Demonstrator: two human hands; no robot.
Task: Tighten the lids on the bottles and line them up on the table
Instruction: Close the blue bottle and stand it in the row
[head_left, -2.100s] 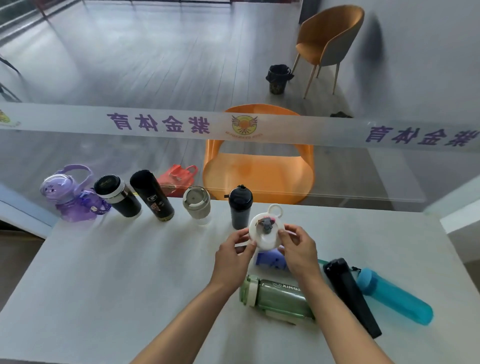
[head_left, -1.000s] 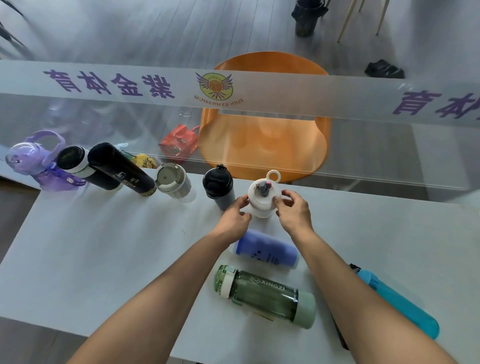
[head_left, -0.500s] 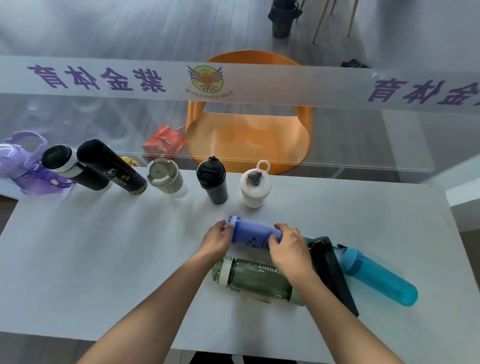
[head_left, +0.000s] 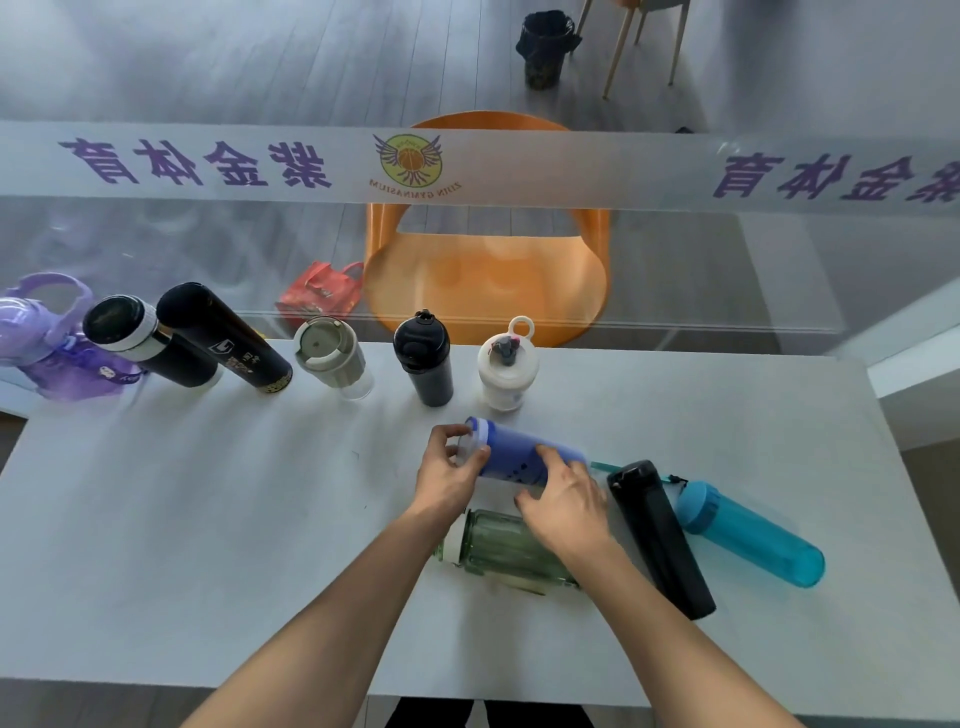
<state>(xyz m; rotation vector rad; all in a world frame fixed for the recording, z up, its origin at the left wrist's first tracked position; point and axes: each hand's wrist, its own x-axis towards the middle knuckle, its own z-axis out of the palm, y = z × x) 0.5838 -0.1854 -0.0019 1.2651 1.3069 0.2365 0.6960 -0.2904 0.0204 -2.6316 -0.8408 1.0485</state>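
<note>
I have the blue bottle (head_left: 511, 457) lying sideways mid-bench (head_left: 208, 493): my left hand (head_left: 447, 475) pinches its white lid (head_left: 467, 448) and my right hand (head_left: 566, 501) clasps its body. Six bottles stand along the far edge; green (head_left: 498, 545), black (head_left: 657, 535) and teal (head_left: 750, 535) ones lie nearby. Contents unclear.

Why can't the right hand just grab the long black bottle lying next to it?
It probably could: the long black bottle lies uncovered beside the right hand, but that hand is busy steadying the blue bottle.
</note>
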